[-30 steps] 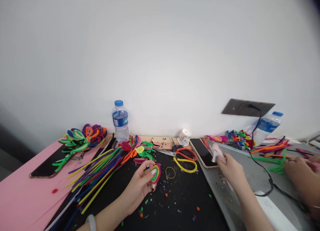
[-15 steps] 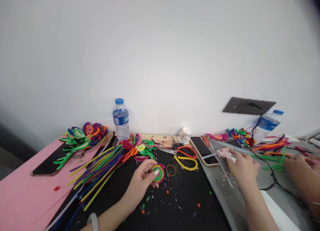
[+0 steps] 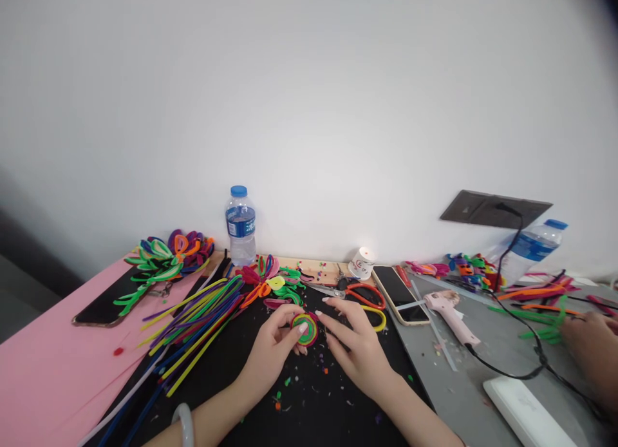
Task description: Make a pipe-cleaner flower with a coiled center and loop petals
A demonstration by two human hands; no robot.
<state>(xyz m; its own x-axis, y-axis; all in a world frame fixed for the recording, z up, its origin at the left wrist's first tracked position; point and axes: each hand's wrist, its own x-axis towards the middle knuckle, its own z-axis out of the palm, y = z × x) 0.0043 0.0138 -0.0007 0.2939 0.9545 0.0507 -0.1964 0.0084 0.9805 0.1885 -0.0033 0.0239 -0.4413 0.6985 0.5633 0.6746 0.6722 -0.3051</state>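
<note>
left hand (image 3: 273, 350) pinches a coiled disc (image 3: 305, 328) of pipe cleaners between thumb and fingertips, rings of pink, yellow and green around a dark centre. right hand (image 3: 355, 344) lies spread and released just beside the disc, its fingers (image 3: 333, 318) reaching to the disc's right edge; whether they touch it cannot be told. the disc is held just above, or resting on, the black mat (image 3: 338, 395) at the middle of the table, standing roughly on edge with its flat face turned toward the camera. being round, it shows no long axis; the axis through its centre points toward the wearer and slightly up. risk, as judged: the coil is gripped only at its left rim, so a loosened pinch could let the outer ring spring free and unwind, or the disc tip flat onto the scraps littering the mat. outward from the hands: a yellow loop (image 3: 379, 318) and orange scissors (image 3: 362, 294) behind the right hand, a bundle of straight pipe cleaners (image 3: 193, 324) to the left, a phone (image 3: 400, 294) and a pink glue gun (image 3: 451, 315) lying on the grey board (image 3: 463, 395) to the right, its cord (image 3: 512, 373) trailing. a trailing sleeve could catch that cord. another person's hand (image 3: 591, 344) works at far right. a water bottle (image 3: 241, 226) stands by the wall.
</note>
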